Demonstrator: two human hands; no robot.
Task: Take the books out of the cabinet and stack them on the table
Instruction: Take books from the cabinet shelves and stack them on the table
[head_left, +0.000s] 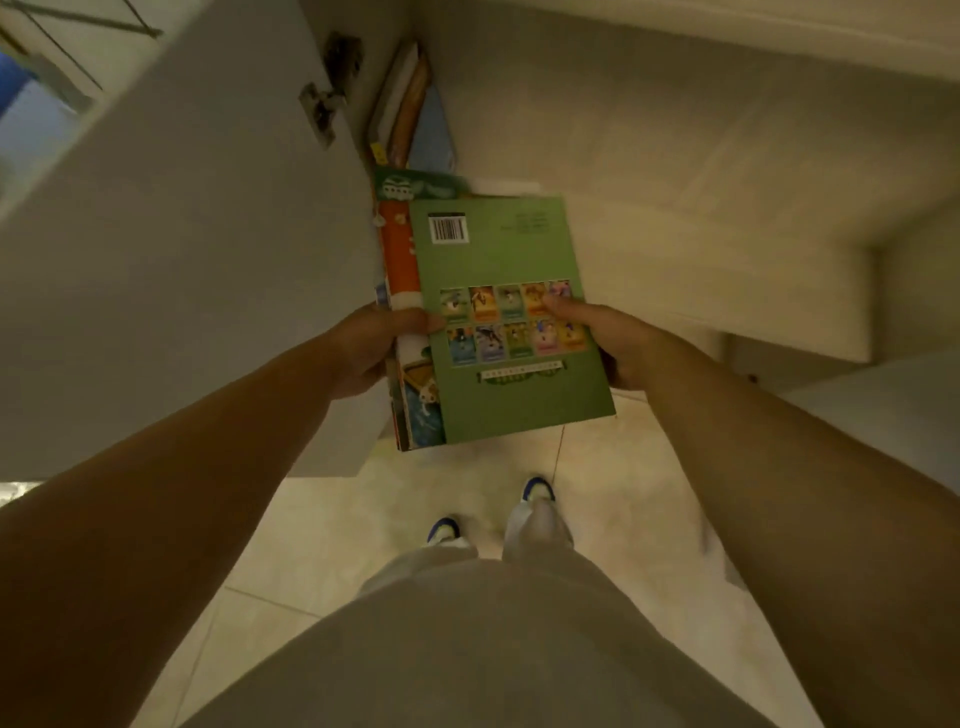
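I hold a small stack of books (498, 260) in front of me, at the mouth of the open cabinet. The top one has a green back cover with a barcode and rows of small pictures. Under it show an orange spine and a book with a blue picture. My left hand (374, 345) grips the stack's left edge, thumb on top. My right hand (608, 338) grips the right edge, thumb on the green cover. More books (410, 109) stand leaning at the left side inside the cabinet (649, 130), beyond the stack.
The open white cabinet door (182, 260) with its hinges stands close on my left. A white shelf or ledge (805, 322) juts out on the right. Below are the tiled floor (322, 545) and my two feet.
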